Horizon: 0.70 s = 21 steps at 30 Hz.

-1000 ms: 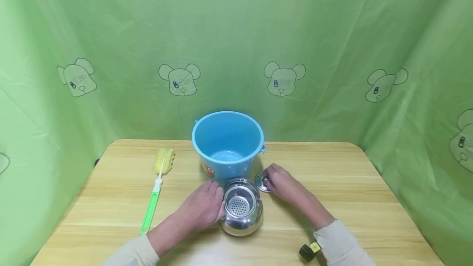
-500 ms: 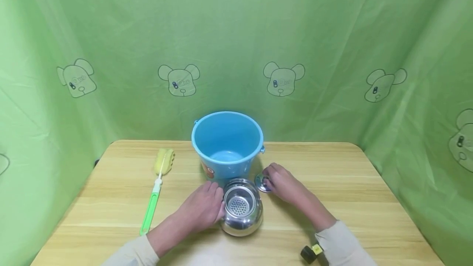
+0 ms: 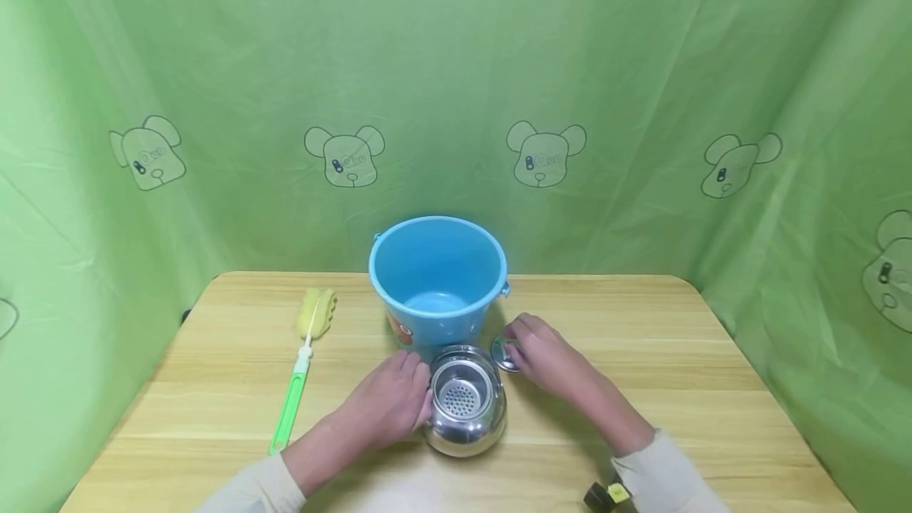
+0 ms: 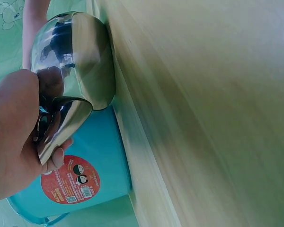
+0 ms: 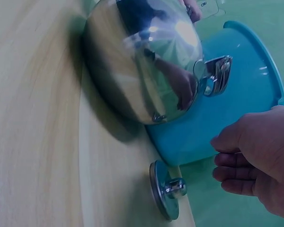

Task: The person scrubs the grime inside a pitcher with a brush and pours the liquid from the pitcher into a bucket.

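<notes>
A shiny steel teapot point(image 3: 465, 426) stands on the table with its top uncovered, a perforated strainer point(image 3: 460, 400) showing inside. My left hand point(image 3: 392, 400) grips its spout point(image 4: 66, 127), thumb on one side and fingertips curled round the other. To the right of the pot, its small round lid point(image 5: 163, 191) lies on the table, knob up. Beside and above that knob is my right hand point(image 5: 258, 163), fingers loosely curled with a gap between them and the lid in the right wrist view. From the head, this hand point(image 3: 545, 355) partly covers the lid.
Right behind the teapot stands a blue bucket point(image 3: 439, 331) with a red round sticker point(image 4: 70, 179). A sponge bottle brush point(image 3: 290, 402) with a green handle lies to the left. Close to the right sleeve is a small black and yellow thing point(image 3: 606, 495). Green curtains point(image 3: 456, 62) surround the table.
The right sleeve and the black and yellow thing have shifted slightly toward the lower right. The left hand, teapot, lid and bucket hold their places.
</notes>
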### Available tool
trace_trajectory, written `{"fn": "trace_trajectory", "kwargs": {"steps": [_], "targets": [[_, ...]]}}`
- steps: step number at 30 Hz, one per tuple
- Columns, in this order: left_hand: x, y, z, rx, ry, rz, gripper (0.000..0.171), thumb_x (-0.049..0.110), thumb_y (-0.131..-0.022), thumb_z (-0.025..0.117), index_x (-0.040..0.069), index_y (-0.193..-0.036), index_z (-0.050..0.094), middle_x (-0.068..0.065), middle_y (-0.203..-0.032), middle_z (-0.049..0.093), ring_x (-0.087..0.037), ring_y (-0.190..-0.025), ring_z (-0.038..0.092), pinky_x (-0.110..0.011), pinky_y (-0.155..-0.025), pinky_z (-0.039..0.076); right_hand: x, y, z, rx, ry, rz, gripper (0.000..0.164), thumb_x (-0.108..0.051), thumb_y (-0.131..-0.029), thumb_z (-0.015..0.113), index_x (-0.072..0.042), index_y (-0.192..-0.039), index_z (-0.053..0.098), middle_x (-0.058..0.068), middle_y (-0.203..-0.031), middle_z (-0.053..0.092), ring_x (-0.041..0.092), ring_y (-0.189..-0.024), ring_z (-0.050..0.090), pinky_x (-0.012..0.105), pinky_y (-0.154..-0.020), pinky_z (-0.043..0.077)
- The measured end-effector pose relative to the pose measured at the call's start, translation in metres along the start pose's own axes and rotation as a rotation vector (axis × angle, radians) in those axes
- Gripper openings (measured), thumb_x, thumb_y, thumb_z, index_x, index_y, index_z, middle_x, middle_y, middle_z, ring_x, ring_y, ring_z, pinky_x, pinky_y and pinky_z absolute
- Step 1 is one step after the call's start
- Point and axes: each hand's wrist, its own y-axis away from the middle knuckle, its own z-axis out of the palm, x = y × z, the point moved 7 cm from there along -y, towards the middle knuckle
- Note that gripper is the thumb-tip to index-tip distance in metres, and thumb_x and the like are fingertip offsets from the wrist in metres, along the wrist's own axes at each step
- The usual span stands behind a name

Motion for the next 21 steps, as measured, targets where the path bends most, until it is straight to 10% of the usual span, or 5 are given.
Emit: {"fn": "trace_trajectory", "kwargs": {"steps": [21], "targets": [[0.0,0.0,-0.001,0.009,0.012,-0.007,0.026,0.034,-0.102,0.049,0.01,-0.094,0.053,-0.001,-0.086,0.049,-0.016,-0.081,0.045,-0.03,-0.076,0.049,-0.04,0.002,-0.027,0.06,-0.007,-0.053,0.015,-0.011,-0.094,0.073,-0.002,-0.106,0.071,0.007,-0.101,0.07,0.019,-0.095,0.069,0.031,-0.083,0.063]]}}
